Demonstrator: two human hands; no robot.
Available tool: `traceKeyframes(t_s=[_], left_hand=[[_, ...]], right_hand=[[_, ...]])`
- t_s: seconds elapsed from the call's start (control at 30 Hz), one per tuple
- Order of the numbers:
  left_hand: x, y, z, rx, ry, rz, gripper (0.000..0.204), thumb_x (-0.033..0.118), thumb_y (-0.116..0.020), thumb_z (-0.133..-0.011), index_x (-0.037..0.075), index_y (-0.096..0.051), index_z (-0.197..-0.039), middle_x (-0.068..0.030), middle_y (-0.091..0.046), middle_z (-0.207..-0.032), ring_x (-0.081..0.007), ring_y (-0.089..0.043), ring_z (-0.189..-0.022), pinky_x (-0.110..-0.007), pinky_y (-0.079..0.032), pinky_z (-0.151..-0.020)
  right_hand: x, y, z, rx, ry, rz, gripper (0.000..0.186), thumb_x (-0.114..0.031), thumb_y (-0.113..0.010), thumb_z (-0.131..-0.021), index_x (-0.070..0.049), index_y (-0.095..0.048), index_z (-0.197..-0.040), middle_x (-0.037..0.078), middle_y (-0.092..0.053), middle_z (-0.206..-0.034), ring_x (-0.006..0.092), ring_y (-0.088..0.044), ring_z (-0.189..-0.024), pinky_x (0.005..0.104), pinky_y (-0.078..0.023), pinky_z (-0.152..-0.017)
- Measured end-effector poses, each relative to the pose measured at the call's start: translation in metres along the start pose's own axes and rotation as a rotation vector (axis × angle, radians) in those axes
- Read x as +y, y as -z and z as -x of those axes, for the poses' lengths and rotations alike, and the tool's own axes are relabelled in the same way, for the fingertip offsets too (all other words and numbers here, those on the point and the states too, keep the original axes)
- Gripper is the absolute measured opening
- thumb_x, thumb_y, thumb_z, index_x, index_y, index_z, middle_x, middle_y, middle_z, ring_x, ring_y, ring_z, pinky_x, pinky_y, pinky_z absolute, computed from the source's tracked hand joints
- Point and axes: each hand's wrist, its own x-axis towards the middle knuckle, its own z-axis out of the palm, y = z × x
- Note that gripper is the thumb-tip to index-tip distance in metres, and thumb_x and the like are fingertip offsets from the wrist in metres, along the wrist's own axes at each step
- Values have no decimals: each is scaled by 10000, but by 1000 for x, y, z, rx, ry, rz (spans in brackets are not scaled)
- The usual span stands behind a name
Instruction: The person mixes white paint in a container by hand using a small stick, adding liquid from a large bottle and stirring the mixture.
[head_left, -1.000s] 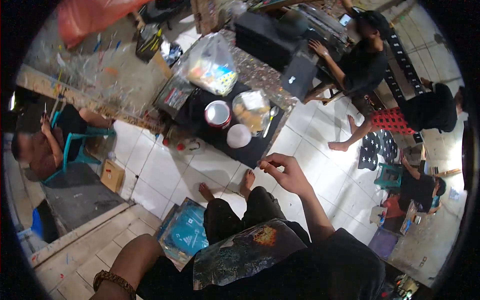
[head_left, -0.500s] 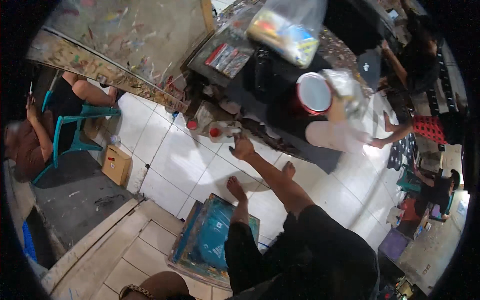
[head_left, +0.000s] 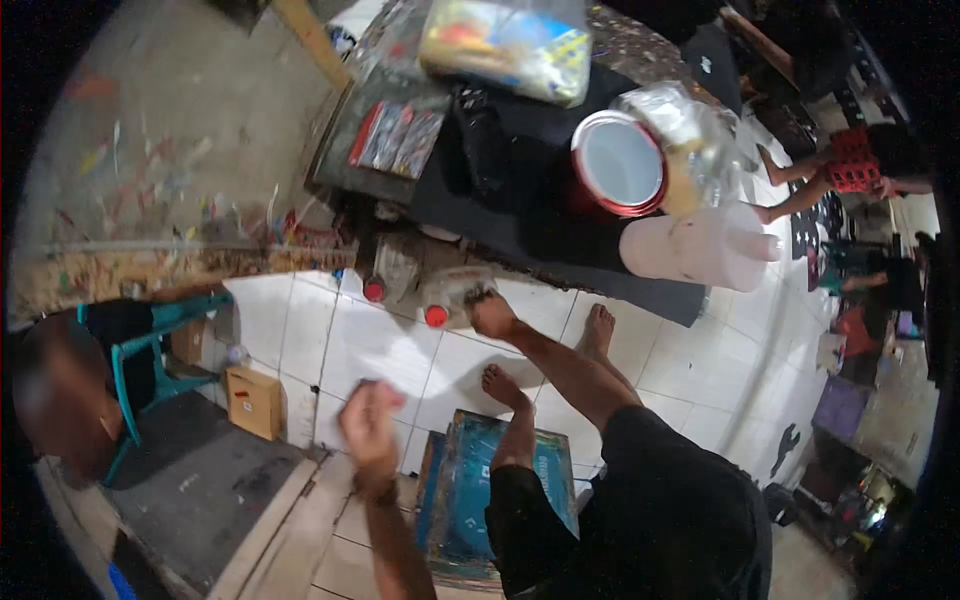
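Observation:
My right hand (head_left: 494,314) is down under the table's front edge, its fingers closed on a translucent plastic jug (head_left: 455,298) with a red cap. Another red-capped container (head_left: 393,262) stands just left of it. My left hand (head_left: 369,425) is raised over the tiled floor, smeared by motion. On the dark tabletop above are a red-rimmed tub (head_left: 618,160), a pale plastic jug (head_left: 680,248), a black object (head_left: 478,150) and a flat red-edged pack (head_left: 393,140).
Stacked teal screen frames (head_left: 470,470) lie by my legs. A seated person (head_left: 65,410) occupies a teal chair (head_left: 160,340) at left, near a cardboard box (head_left: 252,400). A paint-stained panel (head_left: 170,170) borders the table. Co-workers (head_left: 850,160) are at right.
My right hand has gone from mid-air down to the red-capped jug. My left arm has swung up into view from the lower edge. The view has shifted as I lean toward the table.

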Motion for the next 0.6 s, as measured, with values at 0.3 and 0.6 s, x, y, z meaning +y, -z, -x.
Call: traceKeyframes(t_s=[0.3, 0.6], left_hand=[[54, -133, 19, -566, -432, -354, 645, 186, -723, -839, -7, -450, -1390, -225, -448, -1434, -362, -434, -1336, -437, -367, -1088], [177, -171, 61, -1101, -480, -160, 564, 177, -763, -821, 20, -537, -1313, -160, -512, -1403, -287, -476, -1322, -399, -376, -1108]], right_hand=[[-84, 224, 255, 205, -355, -324, 427, -272, -715, -674, -15, -645, -1008, 221, -659, -833, 412, -648, -836, 501, -528, -765], [-145, 366, 381, 400, -482, -396, 444, -399, -772, -687, 8, -680, -841, 195, -645, -676, 394, -651, -655, 437, -535, -624]])
